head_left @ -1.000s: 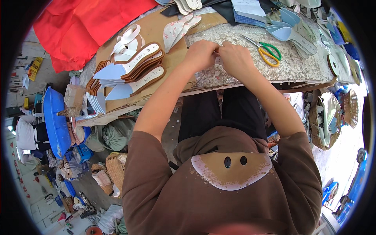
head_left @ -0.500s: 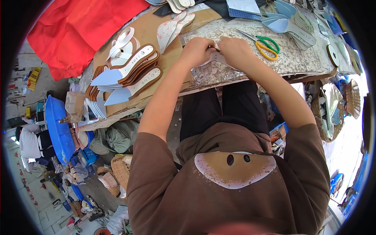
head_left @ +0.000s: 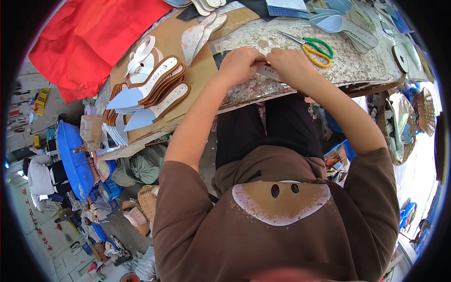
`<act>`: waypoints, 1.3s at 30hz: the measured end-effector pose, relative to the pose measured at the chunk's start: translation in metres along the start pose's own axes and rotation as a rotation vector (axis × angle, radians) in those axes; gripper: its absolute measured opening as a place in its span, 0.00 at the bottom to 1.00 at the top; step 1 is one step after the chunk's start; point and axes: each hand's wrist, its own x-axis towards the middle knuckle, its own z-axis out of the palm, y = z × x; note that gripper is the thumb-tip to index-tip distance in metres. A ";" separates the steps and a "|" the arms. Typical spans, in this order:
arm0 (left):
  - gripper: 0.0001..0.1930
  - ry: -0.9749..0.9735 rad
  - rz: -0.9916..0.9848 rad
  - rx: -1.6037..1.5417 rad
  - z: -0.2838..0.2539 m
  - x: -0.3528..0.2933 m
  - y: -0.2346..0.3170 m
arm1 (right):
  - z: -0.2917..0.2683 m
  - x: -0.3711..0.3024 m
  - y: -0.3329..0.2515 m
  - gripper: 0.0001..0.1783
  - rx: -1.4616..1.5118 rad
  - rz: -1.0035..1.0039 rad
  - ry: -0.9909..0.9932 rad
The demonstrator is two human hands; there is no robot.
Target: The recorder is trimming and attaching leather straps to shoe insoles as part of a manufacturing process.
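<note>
Both my hands meet over the worktable [head_left: 371,63]. Between them is a pale shoe insole [head_left: 268,72], mostly covered by the fingers. My left hand [head_left: 241,65] is closed on one side of it, fingertips pinched at its upper edge. My right hand [head_left: 288,66] grips the other side, its fingers curled close to the left ones. A bit of brown edging seems to show at the fingertips, though it is too small to be sure. Just beyond my right hand lie scissors [head_left: 311,49] with green and yellow handles, blades apart.
On cardboard at the left sits a stack of brown-edged insoles [head_left: 159,77], beside a roll of white tape [head_left: 141,58]. Loose insoles [head_left: 203,35] lie farther back. Red cloth [head_left: 89,47] covers the far left. More insoles [head_left: 345,28] and a round disc [head_left: 400,58] are at the right.
My hands have drawn closer together, and the insole has turned between them, showing less of its curved end. The whole view has shifted slightly.
</note>
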 end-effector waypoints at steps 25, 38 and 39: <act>0.16 0.037 0.162 -0.071 -0.062 -0.066 0.101 | -0.047 -0.102 0.032 0.22 1.163 0.154 0.211; 0.12 0.958 -0.229 -1.027 -0.052 -0.120 0.125 | -0.073 -0.052 -0.091 0.04 1.378 -0.100 0.740; 0.12 1.012 -0.200 -1.033 -0.050 -0.120 0.121 | -0.075 -0.050 -0.101 0.04 1.376 -0.073 0.730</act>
